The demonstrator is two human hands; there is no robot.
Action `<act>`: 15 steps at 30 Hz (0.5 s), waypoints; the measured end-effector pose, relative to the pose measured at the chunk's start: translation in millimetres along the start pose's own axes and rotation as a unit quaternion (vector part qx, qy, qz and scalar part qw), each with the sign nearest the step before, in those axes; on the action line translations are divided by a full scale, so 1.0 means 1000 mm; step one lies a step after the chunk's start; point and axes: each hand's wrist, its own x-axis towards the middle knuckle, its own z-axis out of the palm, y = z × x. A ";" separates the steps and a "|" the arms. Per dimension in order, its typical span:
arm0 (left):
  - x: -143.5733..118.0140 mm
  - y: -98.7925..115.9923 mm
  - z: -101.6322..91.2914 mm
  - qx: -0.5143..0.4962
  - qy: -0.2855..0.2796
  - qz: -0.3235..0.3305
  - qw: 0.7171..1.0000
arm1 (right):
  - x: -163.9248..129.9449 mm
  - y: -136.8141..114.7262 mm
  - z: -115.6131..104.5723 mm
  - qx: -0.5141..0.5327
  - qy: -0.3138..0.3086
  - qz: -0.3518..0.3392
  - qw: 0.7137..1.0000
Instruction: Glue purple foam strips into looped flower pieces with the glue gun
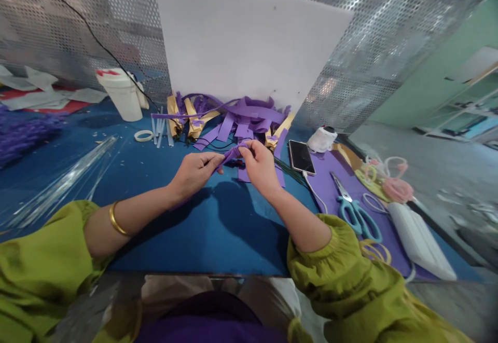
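A narrow purple strip (pixel 230 154), gathered or folded, is stretched between my two hands above the blue table. My left hand (pixel 197 173) pinches its lower left end between thumb and fingers. At the upper right end, my right hand (pixel 260 165) has thumb and fingertips closed on the same strip. Beyond the hands lies a pile of flat purple strips (pixel 249 112). Small bunches wrapped in tan paper (pixel 191 117) with purple tufts stand beside that pile. Green stems (pixel 290 169) stick out to the right of my right hand.
On the right are a phone (pixel 302 156) with a white cable, blue-handled scissors (pixel 355 210) and a white pack (pixel 420 239) on a purple sheet. Leftward stand a white cup (pixel 120 94), a tape roll (pixel 143 135) and clear plastic strips (pixel 66 182). A white board (pixel 249 31) rises behind.
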 end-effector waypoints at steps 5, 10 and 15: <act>-0.007 0.006 0.001 0.020 0.019 -0.006 1.000 | 0.000 0.000 0.001 -0.018 0.002 -0.007 1.000; -0.007 0.004 0.002 0.045 0.042 0.002 0.998 | -0.001 -0.001 0.001 -0.023 -0.001 -0.010 1.000; -0.003 0.001 0.002 0.028 0.060 -0.024 0.998 | -0.002 -0.002 0.000 -0.022 0.011 -0.022 0.999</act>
